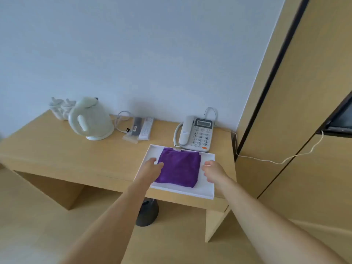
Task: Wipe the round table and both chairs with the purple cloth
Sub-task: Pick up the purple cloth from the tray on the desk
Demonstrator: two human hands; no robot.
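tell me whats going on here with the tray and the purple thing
A person is reaching with both bare hands toward a folded purple cloth lying in a white tray on a wooden desk. The left hand is at the cloth's left edge, the right hand just off its right edge over the tray. Neither has closed on it yet. A kettle and a phone sit behind.

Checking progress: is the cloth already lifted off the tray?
No, the folded cloth lies flat in the tray, with the left hand and right hand at its sides.
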